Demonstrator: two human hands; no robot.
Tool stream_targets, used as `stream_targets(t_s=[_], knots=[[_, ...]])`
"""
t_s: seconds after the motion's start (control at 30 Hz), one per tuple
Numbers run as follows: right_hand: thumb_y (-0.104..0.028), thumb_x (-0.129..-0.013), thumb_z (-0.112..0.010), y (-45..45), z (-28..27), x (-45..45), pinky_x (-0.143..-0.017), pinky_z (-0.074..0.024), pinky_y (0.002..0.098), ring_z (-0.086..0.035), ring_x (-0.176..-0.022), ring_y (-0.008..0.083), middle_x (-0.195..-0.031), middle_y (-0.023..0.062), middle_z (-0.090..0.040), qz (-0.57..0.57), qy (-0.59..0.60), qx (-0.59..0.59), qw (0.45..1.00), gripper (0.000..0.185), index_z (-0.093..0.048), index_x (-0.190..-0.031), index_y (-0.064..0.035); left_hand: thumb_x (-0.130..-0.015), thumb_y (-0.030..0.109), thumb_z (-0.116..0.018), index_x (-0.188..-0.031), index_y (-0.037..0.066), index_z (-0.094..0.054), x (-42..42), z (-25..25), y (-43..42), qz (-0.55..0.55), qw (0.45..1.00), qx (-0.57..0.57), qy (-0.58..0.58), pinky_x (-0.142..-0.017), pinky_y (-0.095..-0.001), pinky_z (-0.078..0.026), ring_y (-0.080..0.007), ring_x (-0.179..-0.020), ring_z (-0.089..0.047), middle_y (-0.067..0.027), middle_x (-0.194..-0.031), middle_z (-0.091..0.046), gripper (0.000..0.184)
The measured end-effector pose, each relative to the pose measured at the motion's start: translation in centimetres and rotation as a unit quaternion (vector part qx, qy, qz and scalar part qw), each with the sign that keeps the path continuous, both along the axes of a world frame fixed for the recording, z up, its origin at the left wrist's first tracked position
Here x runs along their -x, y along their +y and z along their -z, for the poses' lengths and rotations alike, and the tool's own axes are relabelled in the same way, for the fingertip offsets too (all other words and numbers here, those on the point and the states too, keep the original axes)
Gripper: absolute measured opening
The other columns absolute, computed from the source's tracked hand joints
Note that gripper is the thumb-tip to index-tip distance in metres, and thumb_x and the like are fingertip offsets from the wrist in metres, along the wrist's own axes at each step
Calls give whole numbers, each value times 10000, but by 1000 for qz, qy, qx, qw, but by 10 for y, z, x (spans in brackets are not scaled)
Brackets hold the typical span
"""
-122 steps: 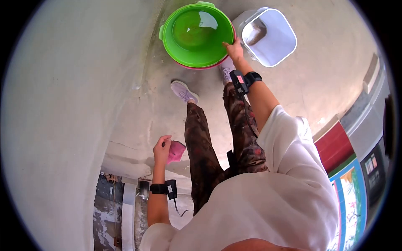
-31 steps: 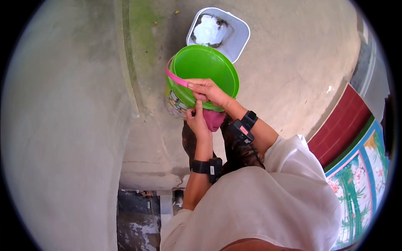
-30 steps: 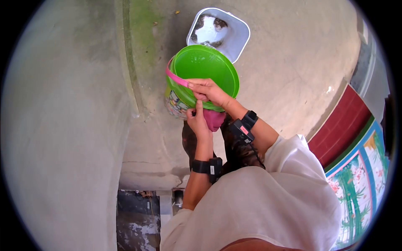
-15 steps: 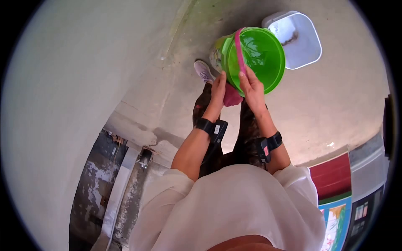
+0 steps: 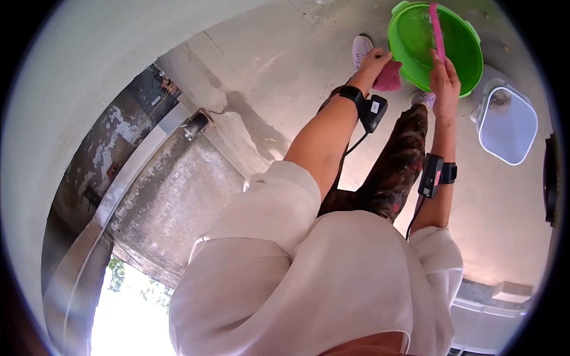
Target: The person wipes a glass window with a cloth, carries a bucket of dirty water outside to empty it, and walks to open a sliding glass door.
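A green bucket with a pink handle is at the top right, its open mouth facing me. My right hand is closed around the near end of the handle, by the bucket's rim. My left hand is closed at the bucket's left side, with a dark pink cloth bunched in it and hanging below the fingers. Some of the left fingertips are hidden. What lies in the bottom of the bucket is hard to make out.
A white square bin with a dark smudge inside stands right of the bucket. My shoe is on the concrete floor left of the bucket. A worn concrete ledge runs along the left, and a brick-like block lies at lower right.
The view has turned, so bucket and hands appear further up and right. The bucket's mouth now faces me more squarely and its patterned side is out of sight. Both hands keep their hold.
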State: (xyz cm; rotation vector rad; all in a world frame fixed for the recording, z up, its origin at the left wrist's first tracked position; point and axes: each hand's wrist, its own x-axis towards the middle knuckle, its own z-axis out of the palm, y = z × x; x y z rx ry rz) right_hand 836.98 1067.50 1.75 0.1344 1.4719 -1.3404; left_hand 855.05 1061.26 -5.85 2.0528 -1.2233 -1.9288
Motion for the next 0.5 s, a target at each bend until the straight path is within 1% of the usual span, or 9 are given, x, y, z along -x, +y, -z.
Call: stream_targets(t_s=[0.1,0.2,0.27,0.33,0.37,0.4,0.43,0.47,0.5], knots=[[-311,-819,-591,-15,25,-1,-411,-204,179,-291,-466,1,-554,-96,-356,-11,50,-41,998,229,-584,-868,-88,-747,115,-584,-1055,27,-550,-23,-11,-11,-45,998,-32,-25,-658,-293,-489,-187,-754,-590,-108,-875,-603,322],[-324,-806,-602,-26,26,-3,-403,-195,184,-278,-451,1,-539,-97,-347,-30,54,-48,997,234,-585,-878,-102,-757,124,-573,-1038,20,-562,-37,-49,-16,-26,995,-14,-93,-674,-291,-487,-179,-770,-591,-105,-868,-619,300],[-318,-796,-608,-21,42,-8,-416,-254,185,-318,-468,10,-548,-81,-383,-45,45,-48,997,281,-583,-957,-89,-765,130,-564,-997,21,-587,-74,-34,-11,0,990,39,-138,-688,-292,-480,-170,-775,-591,-93,-855,-638,257],[-323,-800,-590,-17,42,-18,-482,-380,224,-469,-509,64,-634,-16,-513,-116,149,-49,981,356,-555,-1048,-70,-777,171,-549,-977,50,-604,-99,-36,-11,80,963,82,-244,-710,-288,-469,-198,-791,-602,-103,-850,-647,240],[-316,-806,-564,-14,44,-24,-630,-458,291,-601,-679,185,-804,84,-605,-152,184,-37,970,397,-520,-1100,-53,-781,211,-536,-970,92,-617,-91,-67,-19,153,929,83,-325,-726,-291,-460,-234,-818,-606,-115,-868,-641,238],[-308,-809,-543,-15,18,-18,-733,-455,345,-600,-859,295,-970,146,-601,-200,233,-49,950,409,-504,-1132,-60,-782,241,-533,-996,126,-613,-103,-68,-24,198,905,111,-359,-727,-291,-463,-251,-830,-605,-123,-878,-633,256],[-280,-801,-545,-2,16,-20,-809,-437,352,-542,-969,330,-1059,153,-568,-231,326,-16,916,417,-494,-1161,-77,-778,238,-543,-1000,134,-616,-118,-71,-31,235,884,148,-376,-732,-296,-465,-228,-832,-606,-106,-885,-638,257],[-244,-792,-559,10,10,-19,-871,-413,356,-499,-1040,334,-1146,153,-522,-259,345,17,902,425,-484,-1182,-92,-755,241,-554,-970,201,-621,-136,-78,-44,237,889,135,-369,-716,-332,-479,-271,-841,-608,-87,-901,-642,229],[-195,-779,-581,24,1,-15,-910,-393,351,-472,-1085,322,-1173,147,-506,-234,355,38,905,428,-486,-1184,-97,-754,238,-554,-976,212,-624,-164,-77,-57,252,880,138,-377,-718,-335,-480,-251,-838,-613,-73,-914,-645,234]])
